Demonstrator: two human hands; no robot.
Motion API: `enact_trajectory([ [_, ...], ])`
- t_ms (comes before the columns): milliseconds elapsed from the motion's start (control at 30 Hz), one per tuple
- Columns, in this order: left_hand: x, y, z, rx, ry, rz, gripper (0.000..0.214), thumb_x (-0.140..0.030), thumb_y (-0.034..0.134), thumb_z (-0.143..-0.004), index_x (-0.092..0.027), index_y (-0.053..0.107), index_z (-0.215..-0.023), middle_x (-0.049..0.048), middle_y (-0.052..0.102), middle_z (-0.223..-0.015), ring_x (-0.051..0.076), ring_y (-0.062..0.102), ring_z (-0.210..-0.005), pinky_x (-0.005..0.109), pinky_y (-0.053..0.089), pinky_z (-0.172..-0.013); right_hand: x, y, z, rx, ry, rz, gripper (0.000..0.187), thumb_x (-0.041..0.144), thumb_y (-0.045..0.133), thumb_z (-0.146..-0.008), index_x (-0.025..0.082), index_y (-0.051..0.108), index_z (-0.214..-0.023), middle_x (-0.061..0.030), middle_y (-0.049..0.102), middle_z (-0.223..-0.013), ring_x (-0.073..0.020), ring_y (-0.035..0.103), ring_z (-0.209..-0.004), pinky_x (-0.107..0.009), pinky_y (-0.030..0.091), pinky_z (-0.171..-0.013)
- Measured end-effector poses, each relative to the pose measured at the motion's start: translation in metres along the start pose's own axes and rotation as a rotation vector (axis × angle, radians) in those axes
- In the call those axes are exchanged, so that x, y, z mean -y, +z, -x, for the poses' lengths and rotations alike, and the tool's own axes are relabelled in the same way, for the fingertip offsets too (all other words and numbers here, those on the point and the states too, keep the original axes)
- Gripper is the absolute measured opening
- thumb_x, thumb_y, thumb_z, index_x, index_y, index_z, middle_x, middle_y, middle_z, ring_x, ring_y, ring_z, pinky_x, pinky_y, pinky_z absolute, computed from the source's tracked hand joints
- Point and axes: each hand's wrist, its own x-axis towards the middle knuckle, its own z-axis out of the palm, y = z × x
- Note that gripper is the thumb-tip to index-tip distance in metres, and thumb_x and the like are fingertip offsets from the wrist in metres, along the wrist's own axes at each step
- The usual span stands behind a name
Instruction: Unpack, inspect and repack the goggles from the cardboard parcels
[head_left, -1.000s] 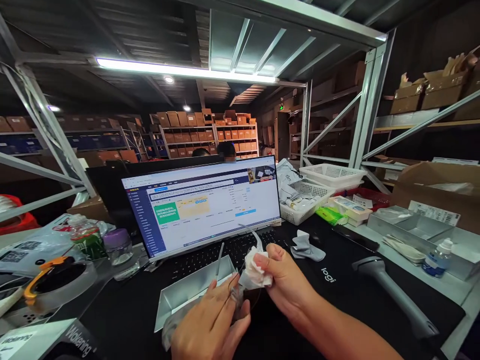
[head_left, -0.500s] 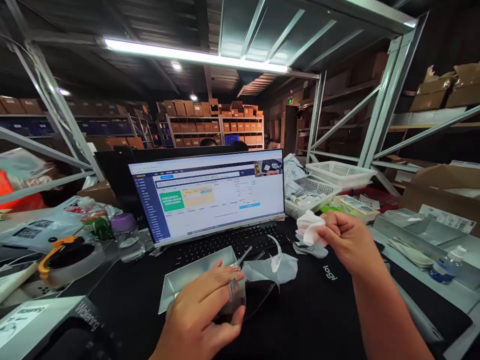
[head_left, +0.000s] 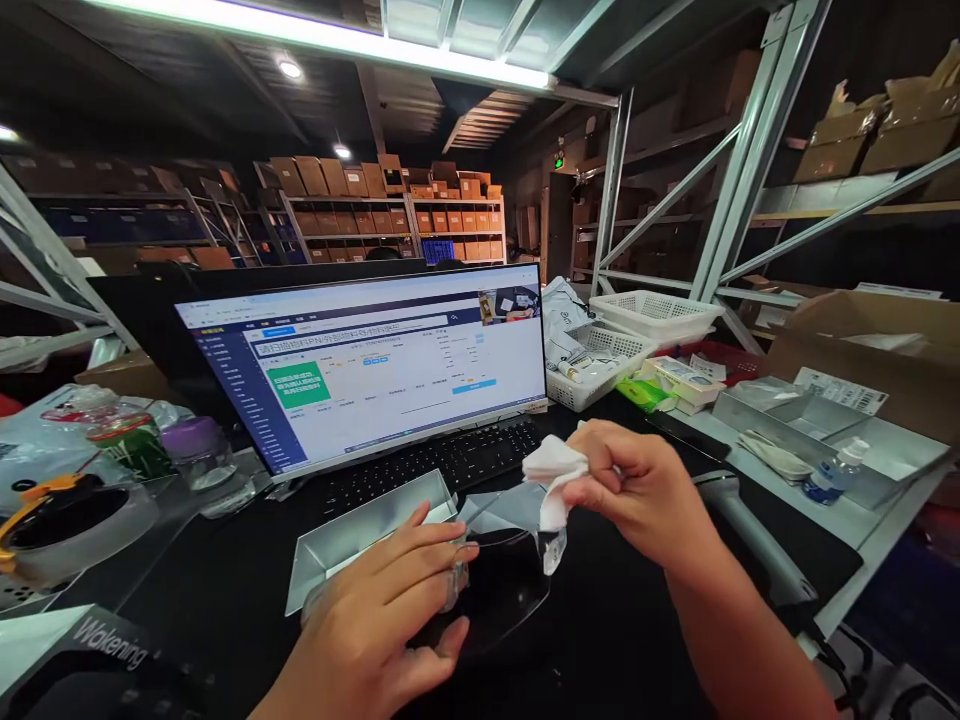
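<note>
My left hand (head_left: 390,610) rests on the black desk mat, its fingers pinched on a pair of glasses with clear lenses (head_left: 495,580) near the hinge. My right hand (head_left: 637,490) is closed round a crumpled white cloth (head_left: 551,470), which it holds right above the lens on the right. A small silver metal tray (head_left: 360,535) lies just behind my left hand, in front of the black keyboard (head_left: 435,465).
A monitor (head_left: 360,365) with a web page stands behind the keyboard. White baskets (head_left: 637,330), packets and a metal tray (head_left: 817,425) with a small bottle (head_left: 829,475) sit to the right. A handheld scanner (head_left: 750,535) lies right of my arm. Jars (head_left: 195,450) and a tape roll (head_left: 52,505) are left.
My right hand went out to the right with the cloth, then came back to the glasses. My left hand stayed on them. The camera tilted and shifted.
</note>
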Motion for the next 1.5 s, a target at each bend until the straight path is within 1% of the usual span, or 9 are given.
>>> enact_trajectory([
  [133,-0.004,-0.003,-0.009,-0.011,0.007,-0.030,0.018,-0.007,0.063,-0.086,-0.017,0.069,-0.100,0.0019,0.076,-0.105,0.016,0.067,-0.113,0.039,0.040,-0.120,-0.001,0.015,0.005,0.275,0.003,0.084,0.052,0.043,0.072,-0.089,0.021,0.035,-0.061,0.0031,0.047,-0.064,-0.0137,0.044,-0.065,-0.026,0.032,-0.060],
  [300,-0.010,-0.002,-0.010,0.058,0.092,-0.074,0.013,-0.006,0.063,-0.086,-0.015,0.069,-0.092,0.0025,0.076,-0.101,0.016,0.070,-0.104,0.038,0.043,-0.118,-0.005,0.024,0.004,0.773,0.043,0.098,0.050,0.029,0.080,-0.084,0.019,0.036,-0.062,0.0099,0.037,-0.057,-0.0080,0.033,-0.055,-0.024,0.023,-0.053],
  [367,-0.013,0.000,-0.006,0.120,0.096,-0.069,0.009,-0.008,0.062,-0.087,-0.016,0.068,-0.088,0.0042,0.075,-0.101,0.017,0.069,-0.104,0.040,0.046,-0.115,-0.005,0.030,0.005,0.851,0.027,0.058,0.050,0.023,0.081,-0.082,0.019,0.035,-0.061,0.0108,0.035,-0.055,-0.0071,0.032,-0.053,-0.023,0.022,-0.052],
  [633,-0.007,0.001,-0.004,0.111,0.171,-0.164,0.019,-0.009,0.050,-0.093,-0.016,0.066,-0.088,0.0023,0.074,-0.088,0.016,0.071,-0.092,0.036,0.054,-0.105,-0.004,0.066,0.018,0.644,0.073,0.061,0.046,0.021,0.074,-0.086,0.019,0.035,-0.062,0.0100,0.039,-0.057,-0.0077,0.029,-0.054,-0.023,0.021,-0.052],
  [900,-0.002,-0.008,-0.006,0.064,0.219,-0.107,0.009,-0.019,0.062,-0.094,-0.012,0.068,-0.094,0.0047,0.076,-0.097,0.015,0.072,-0.099,0.035,0.042,-0.118,-0.024,0.028,-0.011,0.929,-0.039,-0.165,0.053,0.028,0.071,-0.089,0.020,0.027,-0.061,0.0096,0.025,-0.060,-0.0080,0.024,-0.057,-0.023,0.022,-0.054],
  [1033,-0.001,-0.011,-0.005,0.066,0.195,-0.055,0.005,-0.012,0.067,-0.089,-0.013,0.067,-0.094,0.0029,0.076,-0.098,0.015,0.072,-0.100,0.034,0.044,-0.116,-0.036,0.014,-0.023,1.017,-0.063,-0.240,0.056,0.033,0.072,-0.087,0.020,0.025,-0.059,0.0097,0.025,-0.059,-0.0091,0.021,-0.058,-0.024,0.021,-0.053],
  [1233,-0.006,0.000,-0.012,0.067,0.191,-0.083,0.007,-0.011,0.060,-0.091,-0.014,0.066,-0.091,0.0026,0.075,-0.086,0.016,0.074,-0.089,0.032,0.055,-0.104,-0.022,0.036,-0.010,0.888,-0.007,-0.132,0.057,0.027,0.078,-0.082,0.019,0.026,-0.058,0.0103,0.024,-0.056,-0.0081,0.022,-0.056,-0.025,0.019,-0.053],
  [1367,-0.004,0.002,-0.013,0.082,0.226,-0.130,0.019,-0.012,0.050,-0.096,-0.014,0.068,-0.089,0.0038,0.076,-0.087,0.015,0.073,-0.089,0.032,0.051,-0.108,-0.010,0.055,0.003,0.719,0.028,0.028,0.052,0.019,0.075,-0.084,0.018,0.030,-0.057,0.0101,0.028,-0.055,-0.0077,0.024,-0.054,-0.026,0.019,-0.053],
  [1500,-0.003,-0.009,-0.010,0.067,0.229,-0.125,0.008,-0.011,0.061,-0.093,-0.013,0.068,-0.097,0.0038,0.077,-0.097,0.015,0.073,-0.100,0.034,0.042,-0.118,-0.018,0.041,-0.007,0.854,0.000,-0.166,0.055,0.027,0.073,-0.086,0.019,0.026,-0.059,0.0098,0.024,-0.058,-0.0080,0.023,-0.057,-0.024,0.020,-0.054],
])
